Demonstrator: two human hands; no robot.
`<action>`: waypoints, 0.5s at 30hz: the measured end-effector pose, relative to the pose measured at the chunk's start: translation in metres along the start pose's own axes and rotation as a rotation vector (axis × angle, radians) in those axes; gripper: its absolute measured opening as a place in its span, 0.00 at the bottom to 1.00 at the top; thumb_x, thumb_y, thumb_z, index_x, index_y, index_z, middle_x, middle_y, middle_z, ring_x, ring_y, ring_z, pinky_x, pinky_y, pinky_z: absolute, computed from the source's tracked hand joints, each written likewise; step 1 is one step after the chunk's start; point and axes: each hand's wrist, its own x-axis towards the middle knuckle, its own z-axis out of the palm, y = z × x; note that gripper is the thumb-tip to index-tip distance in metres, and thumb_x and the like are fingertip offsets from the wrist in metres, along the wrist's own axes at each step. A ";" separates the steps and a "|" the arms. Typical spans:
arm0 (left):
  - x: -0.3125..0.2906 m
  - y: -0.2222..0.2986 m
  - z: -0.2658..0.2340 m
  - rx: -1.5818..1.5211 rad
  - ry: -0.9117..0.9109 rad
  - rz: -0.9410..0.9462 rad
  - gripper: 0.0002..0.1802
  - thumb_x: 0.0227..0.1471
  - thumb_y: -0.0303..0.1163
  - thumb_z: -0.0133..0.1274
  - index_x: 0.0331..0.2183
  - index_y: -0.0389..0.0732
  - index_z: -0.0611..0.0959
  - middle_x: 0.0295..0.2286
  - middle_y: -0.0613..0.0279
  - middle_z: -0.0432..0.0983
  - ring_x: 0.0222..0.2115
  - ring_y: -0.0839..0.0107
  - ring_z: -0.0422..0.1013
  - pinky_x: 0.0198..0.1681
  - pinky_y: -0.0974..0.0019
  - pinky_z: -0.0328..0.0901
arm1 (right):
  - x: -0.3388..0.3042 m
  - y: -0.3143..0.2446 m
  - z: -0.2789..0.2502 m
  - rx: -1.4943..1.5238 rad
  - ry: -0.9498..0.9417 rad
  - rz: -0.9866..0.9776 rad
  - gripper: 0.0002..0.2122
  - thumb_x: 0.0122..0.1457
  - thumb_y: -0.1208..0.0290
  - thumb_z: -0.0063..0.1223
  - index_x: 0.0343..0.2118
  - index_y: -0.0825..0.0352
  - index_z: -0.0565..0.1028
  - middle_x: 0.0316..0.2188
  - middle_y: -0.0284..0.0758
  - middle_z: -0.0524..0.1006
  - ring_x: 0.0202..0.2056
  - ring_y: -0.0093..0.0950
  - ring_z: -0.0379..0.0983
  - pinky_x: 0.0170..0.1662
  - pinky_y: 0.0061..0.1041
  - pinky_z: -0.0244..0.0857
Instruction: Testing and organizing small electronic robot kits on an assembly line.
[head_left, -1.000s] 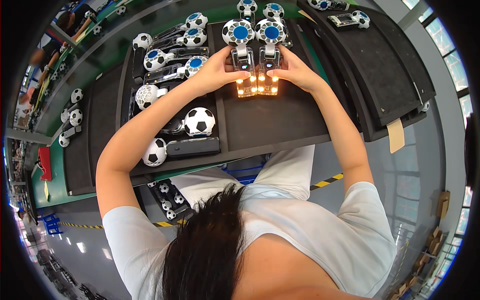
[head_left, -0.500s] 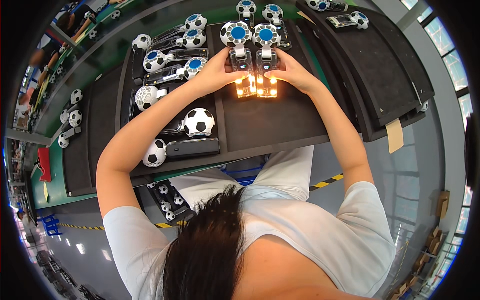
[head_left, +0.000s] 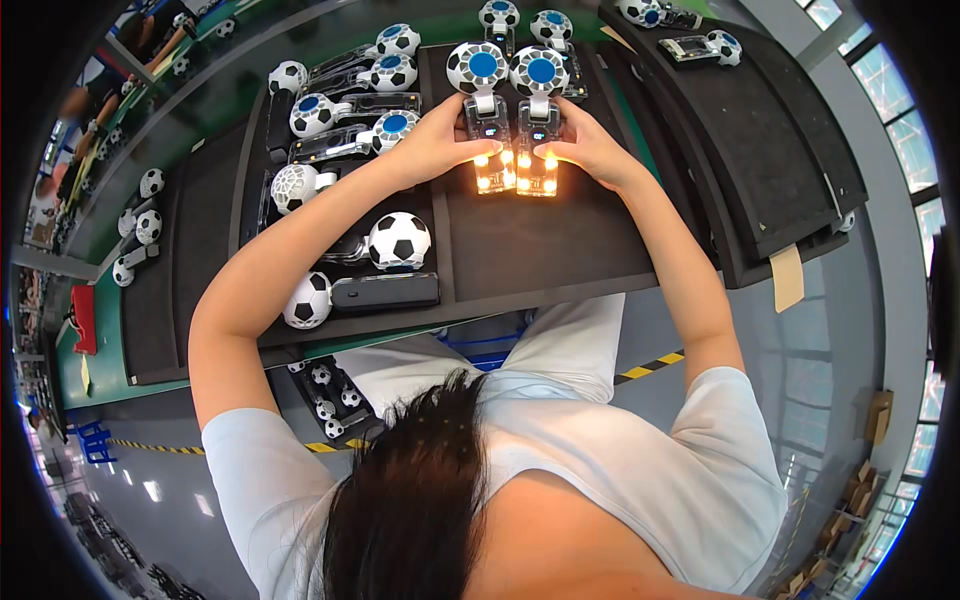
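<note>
Side by side above the dark foam tray, I hold two handheld devices, each with a football-patterned round head and a clear-fronted handle. My left hand is closed round the handle of the left device, thumb across its front. My right hand grips the right device the same way. Both handles glow orange at their lower ends, and a small lit display shows on each. The heads carry blue round centres and nearly touch. Fingers behind the handles are hidden.
Several like devices lie in the tray's left part, among them one with a black handle. Two more sit beyond my hands. Stacked black trays stand at the right, a red holder at far left. Other people work at the upper left.
My hands and both devices hold almost the same pose. The whole view has shifted slightly, and the small displays now read brighter.
</note>
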 end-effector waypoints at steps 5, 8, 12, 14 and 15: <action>-0.003 0.006 0.000 -0.081 0.016 0.027 0.36 0.47 0.28 0.60 0.54 0.34 0.62 0.46 0.55 0.70 0.43 0.70 0.71 0.48 0.66 0.66 | 0.000 -0.007 0.001 0.010 -0.032 0.034 0.35 0.47 0.78 0.58 0.59 0.70 0.55 0.48 0.36 0.70 0.48 0.25 0.68 0.54 0.26 0.61; -0.002 0.013 -0.002 -0.035 0.012 0.012 0.36 0.47 0.27 0.60 0.54 0.32 0.61 0.45 0.54 0.71 0.43 0.69 0.72 0.47 0.65 0.68 | -0.002 -0.015 0.008 0.155 0.003 0.031 0.31 0.48 0.77 0.58 0.56 0.69 0.58 0.45 0.38 0.72 0.46 0.27 0.71 0.50 0.28 0.65; -0.004 0.029 0.012 -0.389 0.141 -0.036 0.26 0.46 0.34 0.62 0.43 0.31 0.71 0.31 0.58 0.77 0.32 0.71 0.75 0.38 0.69 0.70 | -0.016 -0.015 0.047 0.599 0.239 -0.008 0.17 0.61 0.63 0.51 0.48 0.66 0.65 0.36 0.37 0.76 0.38 0.27 0.75 0.42 0.27 0.71; -0.017 0.062 0.014 -0.464 0.184 -0.124 0.24 0.46 0.39 0.62 0.39 0.33 0.73 0.29 0.58 0.76 0.28 0.72 0.75 0.34 0.71 0.70 | -0.033 -0.034 0.062 0.630 0.334 -0.044 0.18 0.62 0.56 0.47 0.46 0.66 0.66 0.33 0.38 0.76 0.33 0.28 0.76 0.38 0.25 0.71; -0.026 0.092 0.006 -0.476 0.197 -0.110 0.23 0.46 0.41 0.62 0.37 0.34 0.74 0.28 0.59 0.76 0.27 0.72 0.75 0.32 0.71 0.70 | -0.046 -0.064 0.063 0.641 0.330 -0.062 0.19 0.62 0.54 0.46 0.45 0.67 0.66 0.32 0.40 0.76 0.30 0.27 0.77 0.35 0.25 0.72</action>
